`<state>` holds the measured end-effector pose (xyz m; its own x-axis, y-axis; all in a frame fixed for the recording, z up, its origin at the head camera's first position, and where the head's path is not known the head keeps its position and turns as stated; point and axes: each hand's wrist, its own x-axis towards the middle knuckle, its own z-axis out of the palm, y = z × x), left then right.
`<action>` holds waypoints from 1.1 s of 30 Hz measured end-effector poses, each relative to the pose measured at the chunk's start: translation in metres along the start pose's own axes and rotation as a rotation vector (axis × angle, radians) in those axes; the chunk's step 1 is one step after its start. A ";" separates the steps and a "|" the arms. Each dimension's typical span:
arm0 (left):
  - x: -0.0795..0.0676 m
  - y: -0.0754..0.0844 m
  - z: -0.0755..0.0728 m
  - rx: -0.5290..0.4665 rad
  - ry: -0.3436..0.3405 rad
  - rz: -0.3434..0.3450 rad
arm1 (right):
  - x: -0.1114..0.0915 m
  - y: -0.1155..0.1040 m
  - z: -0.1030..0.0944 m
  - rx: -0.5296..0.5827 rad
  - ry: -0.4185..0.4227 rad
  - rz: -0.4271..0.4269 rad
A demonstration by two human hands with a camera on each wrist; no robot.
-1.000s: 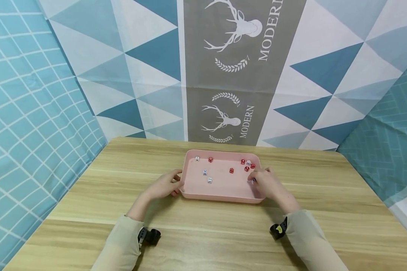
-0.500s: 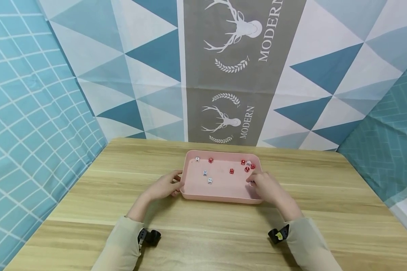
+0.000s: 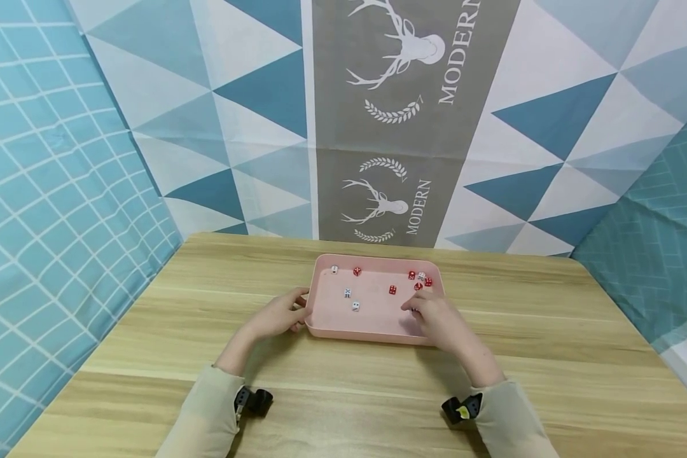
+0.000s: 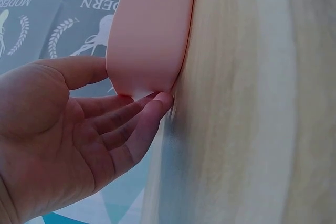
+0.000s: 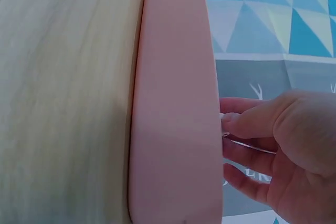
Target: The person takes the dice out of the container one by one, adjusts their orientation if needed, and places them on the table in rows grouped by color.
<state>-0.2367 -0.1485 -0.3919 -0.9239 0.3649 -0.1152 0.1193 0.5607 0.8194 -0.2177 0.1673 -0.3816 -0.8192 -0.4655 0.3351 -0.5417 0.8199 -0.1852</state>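
Note:
A shallow pink tray [image 3: 372,334] lies on the table with red and white dice in it. At its left end my left hand [image 3: 275,316] grips the corner; in the left wrist view the thumb touches the rim side and the fingers [image 4: 152,111] bend against the lower edge. Over the tray's right part, my right hand [image 3: 443,321] pinches a white die [image 5: 224,123] between thumb and fingers. The fingers hide most of that die. Two white dice, one [image 3: 347,292] and another [image 3: 355,306], sit left of the middle. A red die [image 3: 392,290] lies near the tray's centre.
In the tray's back right corner several dice cluster, including a white die [image 3: 421,276] and a red die [image 3: 428,282]. A white die [image 3: 334,270] and a red die [image 3: 357,271] lie at the back left. The wooden table [image 3: 355,394] meets patterned cloth walls behind.
My right hand has moved left over the tray, carrying the white die. My left hand stays at the tray's corner, and the other dice lie as before.

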 end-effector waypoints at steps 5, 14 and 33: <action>-0.003 -0.004 0.000 0.023 0.015 -0.007 | -0.002 -0.007 0.000 0.027 -0.011 0.022; -0.004 -0.006 0.003 0.026 0.025 -0.008 | -0.007 -0.011 -0.003 0.054 0.001 0.018; 0.001 -0.007 0.002 0.024 0.008 0.001 | -0.004 -0.032 0.002 0.138 0.068 -0.104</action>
<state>-0.2376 -0.1504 -0.3993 -0.9268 0.3591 -0.1100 0.1286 0.5785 0.8055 -0.1973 0.1419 -0.3789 -0.7453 -0.5179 0.4199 -0.6473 0.7128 -0.2698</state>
